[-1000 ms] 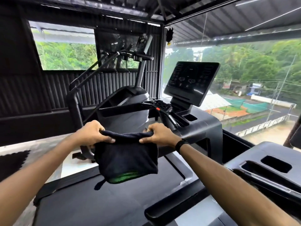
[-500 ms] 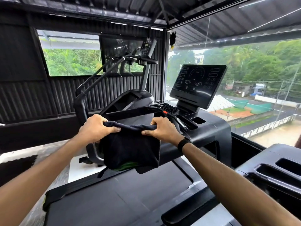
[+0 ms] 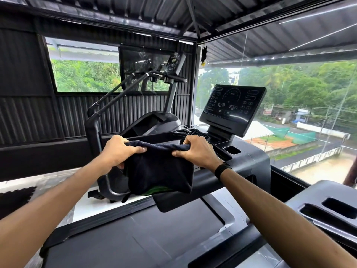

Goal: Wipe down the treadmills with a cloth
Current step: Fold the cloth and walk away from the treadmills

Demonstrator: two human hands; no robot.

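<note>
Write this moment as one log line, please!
step: cloth held up, not wiping | left hand: grips cloth top edge | right hand: grips same edge | cloth: hangs above treadmill | console: untouched

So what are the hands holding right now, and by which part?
Both hold the dark cloth by its top edge: left hand grips the left end, right hand the right end; the rest hangs below.
</note>
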